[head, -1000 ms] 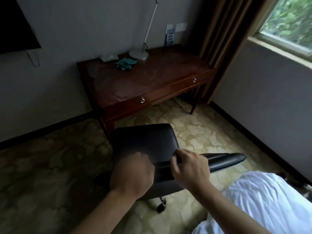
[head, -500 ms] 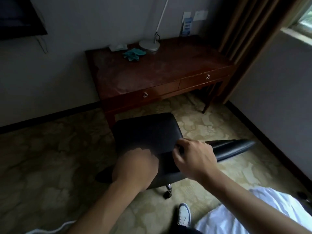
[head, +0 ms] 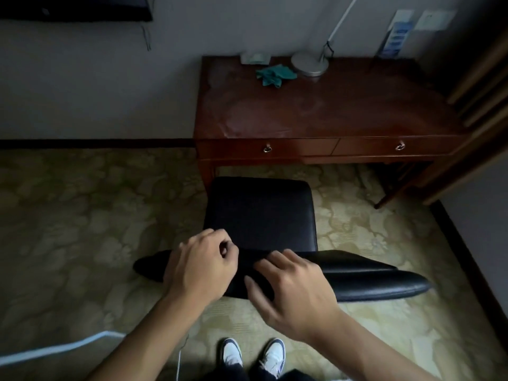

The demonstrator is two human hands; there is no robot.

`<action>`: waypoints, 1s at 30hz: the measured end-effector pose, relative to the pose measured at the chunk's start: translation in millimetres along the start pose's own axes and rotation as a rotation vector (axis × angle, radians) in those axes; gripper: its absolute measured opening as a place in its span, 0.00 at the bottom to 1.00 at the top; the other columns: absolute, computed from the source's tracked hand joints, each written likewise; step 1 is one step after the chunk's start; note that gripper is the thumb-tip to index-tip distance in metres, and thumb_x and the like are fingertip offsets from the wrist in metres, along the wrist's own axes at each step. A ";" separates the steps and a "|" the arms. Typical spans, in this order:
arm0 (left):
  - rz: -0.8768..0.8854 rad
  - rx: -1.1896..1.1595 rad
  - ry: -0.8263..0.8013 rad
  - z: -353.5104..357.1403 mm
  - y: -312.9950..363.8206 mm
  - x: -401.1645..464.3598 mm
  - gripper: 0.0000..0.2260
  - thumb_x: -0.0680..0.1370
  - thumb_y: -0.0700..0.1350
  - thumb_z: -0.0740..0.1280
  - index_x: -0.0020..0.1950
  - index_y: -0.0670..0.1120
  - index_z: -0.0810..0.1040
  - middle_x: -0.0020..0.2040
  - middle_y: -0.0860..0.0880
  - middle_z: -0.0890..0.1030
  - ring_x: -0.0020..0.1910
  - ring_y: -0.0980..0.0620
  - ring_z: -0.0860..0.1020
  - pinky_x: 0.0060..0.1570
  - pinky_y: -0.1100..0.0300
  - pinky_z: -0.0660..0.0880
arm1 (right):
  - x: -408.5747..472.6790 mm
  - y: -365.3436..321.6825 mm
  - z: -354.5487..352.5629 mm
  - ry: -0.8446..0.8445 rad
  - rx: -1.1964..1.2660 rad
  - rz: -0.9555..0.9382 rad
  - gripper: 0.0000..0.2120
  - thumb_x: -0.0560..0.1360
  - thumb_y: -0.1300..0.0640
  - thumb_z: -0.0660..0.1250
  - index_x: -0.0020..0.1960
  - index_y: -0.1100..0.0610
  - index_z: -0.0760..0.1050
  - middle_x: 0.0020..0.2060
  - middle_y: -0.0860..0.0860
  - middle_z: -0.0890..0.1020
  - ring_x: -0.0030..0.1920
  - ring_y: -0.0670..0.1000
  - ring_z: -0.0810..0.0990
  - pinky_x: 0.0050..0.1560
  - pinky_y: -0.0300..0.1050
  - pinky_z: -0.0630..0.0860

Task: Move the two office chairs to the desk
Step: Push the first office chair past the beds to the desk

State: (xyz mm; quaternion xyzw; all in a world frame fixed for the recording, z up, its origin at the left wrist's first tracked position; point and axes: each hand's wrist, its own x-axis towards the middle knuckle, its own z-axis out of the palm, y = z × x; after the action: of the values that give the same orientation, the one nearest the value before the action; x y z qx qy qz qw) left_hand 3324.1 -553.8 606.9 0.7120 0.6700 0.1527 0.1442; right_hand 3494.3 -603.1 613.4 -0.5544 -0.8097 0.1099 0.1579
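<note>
Head camera showed that we had turned square to the desk within the last second: where the tabletop (head: pixel 330 111) had sat angled off to one side, its two drawer fronts now ran level across the frame, and the window had dropped out of sight. Going from left to right, our left hand (head: pixel 202 266) lay curled over the top of the chair's backrest (head: pixel 371 281), its grip closed on the left part of that edge, as it had been before. Our right hand (head: pixel 295 291) sat just beside it on the same edge, but its fingers had loosened from a tight pinch to a flatter, half-open press on the leather. The office chair (head: pixel 261 213) had come much nearer the desk, its seat front now just short of the left drawer and roughly lined up with the knee space. We judged this first chair nearly placed, needing only a last push; no second chair was in view.
</note>
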 end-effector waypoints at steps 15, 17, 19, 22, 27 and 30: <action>0.035 -0.145 0.209 0.2 28.2 20.7 0.09 0.74 0.48 0.60 0.36 0.50 0.76 0.31 0.55 0.75 0.27 0.55 0.73 0.24 0.59 0.68 | 1.6 93.4 -38.8 0.042 -0.095 -0.143 0.31 0.67 0.28 0.67 0.44 0.56 0.83 0.30 0.48 0.78 0.30 0.51 0.79 0.30 0.43 0.76; 0.001 -0.118 0.165 2.7 35.4 30.9 0.09 0.74 0.50 0.60 0.37 0.51 0.75 0.32 0.55 0.76 0.28 0.55 0.74 0.24 0.58 0.69 | 10.6 104.7 -45.2 0.053 -0.086 -0.163 0.31 0.67 0.28 0.67 0.44 0.57 0.83 0.29 0.47 0.78 0.28 0.50 0.78 0.28 0.41 0.74; 0.000 -0.122 0.169 7.4 41.9 34.7 0.09 0.74 0.50 0.60 0.36 0.51 0.75 0.32 0.56 0.76 0.28 0.56 0.74 0.24 0.60 0.67 | 16.6 116.9 -47.2 0.042 -0.092 -0.196 0.32 0.67 0.27 0.66 0.43 0.57 0.83 0.29 0.47 0.77 0.27 0.50 0.76 0.27 0.41 0.72; -0.055 -0.142 0.177 17.3 62.1 44.1 0.09 0.73 0.51 0.59 0.35 0.52 0.74 0.31 0.57 0.76 0.27 0.57 0.73 0.24 0.61 0.65 | 20.3 142.9 -55.4 0.026 -0.110 -0.185 0.33 0.67 0.26 0.65 0.43 0.56 0.83 0.28 0.48 0.77 0.27 0.51 0.76 0.26 0.42 0.72; -0.147 -0.139 0.251 33.3 91.4 64.3 0.07 0.72 0.49 0.62 0.35 0.51 0.76 0.30 0.57 0.77 0.28 0.55 0.74 0.24 0.61 0.65 | 35.9 184.8 -67.7 -0.007 -0.102 -0.234 0.33 0.68 0.25 0.62 0.42 0.55 0.82 0.29 0.47 0.77 0.28 0.51 0.76 0.26 0.44 0.74; -0.198 -0.110 0.273 41.7 99.4 87.6 0.06 0.71 0.49 0.62 0.36 0.51 0.77 0.29 0.58 0.76 0.27 0.54 0.72 0.24 0.60 0.65 | 52.4 205.3 -67.6 0.030 -0.099 -0.248 0.31 0.69 0.26 0.62 0.36 0.55 0.79 0.26 0.48 0.74 0.25 0.51 0.74 0.24 0.42 0.70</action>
State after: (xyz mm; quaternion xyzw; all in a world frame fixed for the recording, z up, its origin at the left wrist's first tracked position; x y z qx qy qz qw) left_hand 3436.6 -472.4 611.8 0.6063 0.7407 0.2698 0.1049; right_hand 3679.4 -479.9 610.6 -0.4587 -0.8741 0.0410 0.1546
